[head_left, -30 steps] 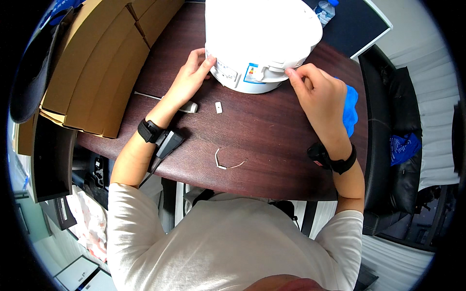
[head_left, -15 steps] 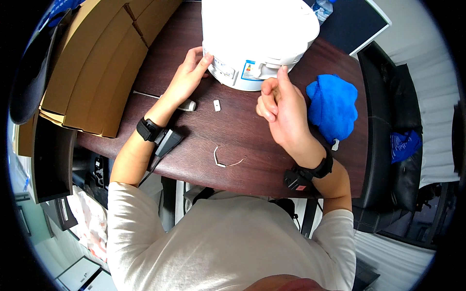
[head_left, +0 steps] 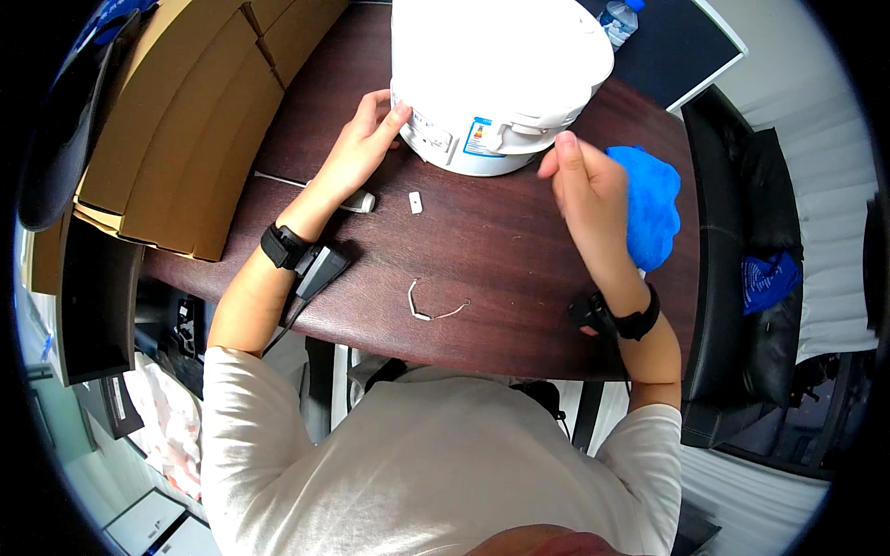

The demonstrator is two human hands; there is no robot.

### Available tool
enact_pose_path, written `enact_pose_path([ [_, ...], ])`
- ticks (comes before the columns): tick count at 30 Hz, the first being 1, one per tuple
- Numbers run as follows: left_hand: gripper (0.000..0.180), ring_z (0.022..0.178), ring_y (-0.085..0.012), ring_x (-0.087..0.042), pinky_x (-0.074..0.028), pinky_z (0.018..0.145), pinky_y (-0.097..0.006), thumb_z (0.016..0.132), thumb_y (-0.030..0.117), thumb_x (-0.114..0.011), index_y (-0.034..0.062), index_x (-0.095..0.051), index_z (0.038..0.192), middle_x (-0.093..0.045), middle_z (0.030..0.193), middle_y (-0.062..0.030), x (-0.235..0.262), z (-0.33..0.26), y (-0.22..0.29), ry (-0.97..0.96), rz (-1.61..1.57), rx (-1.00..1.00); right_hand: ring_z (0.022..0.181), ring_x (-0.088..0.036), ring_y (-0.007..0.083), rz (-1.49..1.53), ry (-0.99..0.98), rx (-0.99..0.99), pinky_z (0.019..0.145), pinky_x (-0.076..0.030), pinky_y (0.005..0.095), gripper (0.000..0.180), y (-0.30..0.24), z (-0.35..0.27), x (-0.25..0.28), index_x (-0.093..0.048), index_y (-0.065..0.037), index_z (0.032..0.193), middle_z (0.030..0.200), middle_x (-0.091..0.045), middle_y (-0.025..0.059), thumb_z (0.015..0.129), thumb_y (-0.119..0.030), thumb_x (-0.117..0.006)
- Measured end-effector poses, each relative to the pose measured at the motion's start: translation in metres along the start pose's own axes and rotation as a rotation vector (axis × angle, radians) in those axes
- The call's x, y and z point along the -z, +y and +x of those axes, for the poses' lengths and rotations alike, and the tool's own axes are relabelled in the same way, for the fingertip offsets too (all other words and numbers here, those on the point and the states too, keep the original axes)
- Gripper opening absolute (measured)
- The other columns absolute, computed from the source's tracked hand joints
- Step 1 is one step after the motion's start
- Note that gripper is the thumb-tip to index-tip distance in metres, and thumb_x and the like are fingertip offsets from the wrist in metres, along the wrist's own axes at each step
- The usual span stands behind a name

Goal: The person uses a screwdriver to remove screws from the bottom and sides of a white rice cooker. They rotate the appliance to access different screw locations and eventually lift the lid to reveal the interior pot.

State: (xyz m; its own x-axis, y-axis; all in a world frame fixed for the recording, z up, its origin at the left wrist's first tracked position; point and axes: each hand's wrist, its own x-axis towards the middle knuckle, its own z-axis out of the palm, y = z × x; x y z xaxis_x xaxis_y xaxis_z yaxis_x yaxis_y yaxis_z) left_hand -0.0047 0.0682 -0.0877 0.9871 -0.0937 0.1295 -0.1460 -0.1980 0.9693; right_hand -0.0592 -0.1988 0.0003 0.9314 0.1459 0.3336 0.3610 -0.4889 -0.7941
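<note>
Dark reddish-brown table (head_left: 519,269) as the surface, with cardboard boxes (head_left: 176,157) stacked along its left edge, probably put there to be out of the arms' way. Next, inward from that edge, white-handled tool (head_left: 360,201) with a thin shaft, partly under the left wrist, as if laid within easy reach. Left hand (head_left: 366,139) at the left wall of the white container (head_left: 491,74): forearm slanting in over the near edge, thumb against the wall, fingers reaching round the side, thumb and fingers parted, seemingly to steady rather than grip. Toward the middle, small white piece (head_left: 415,202) and, closer to the near edge, bent wire (head_left: 424,318), well apart and lying loose. Container standing near the far edge, latch (head_left: 524,134) facing the near edge, likely for access. Right hand (head_left: 579,176) just beside that latch: forearm rising from the near right corner, wrist bent inward, fingers curled, thumb raised over them; contact or anything pinched impossible to tell. Blue cloth (head_left: 656,208) bunched toward the right edge, apparently set aside. Past that edge, black sofa (head_left: 728,208).
</note>
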Motion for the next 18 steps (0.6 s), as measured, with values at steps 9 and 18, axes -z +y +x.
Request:
enact_pose_path([
  [9,0.070,0.117,-0.0280,-0.059,-0.051,0.093,-0.037,0.099,0.052,-0.051,-0.0042,-0.038,0.139,-0.057,0.130,-0.0240,0.001,0.001,-0.001,0.000,0.018,-0.004,0.046,-0.055,0.0166,-0.718,0.145,0.555,0.044,-0.038,0.0289,0.028,-0.011,0.022,0.023,-0.060,-0.010,0.069,0.056,-0.057,0.0029,0.087,-0.027,-0.073],
  [18,0.069,0.115,-0.0269,-0.059,-0.050,0.092,-0.036,0.100,0.051,-0.050,-0.0046,-0.038,0.138,-0.058,0.129,-0.0235,-0.001,0.001,0.000,0.001,0.012,-0.021,0.048,-0.056,0.0169,-0.783,0.135,0.671,0.045,-0.040,0.0289,0.030,-0.009,0.025,0.022,-0.059,-0.011,0.067,0.058,-0.059,0.0028,0.086,-0.028,-0.073],
])
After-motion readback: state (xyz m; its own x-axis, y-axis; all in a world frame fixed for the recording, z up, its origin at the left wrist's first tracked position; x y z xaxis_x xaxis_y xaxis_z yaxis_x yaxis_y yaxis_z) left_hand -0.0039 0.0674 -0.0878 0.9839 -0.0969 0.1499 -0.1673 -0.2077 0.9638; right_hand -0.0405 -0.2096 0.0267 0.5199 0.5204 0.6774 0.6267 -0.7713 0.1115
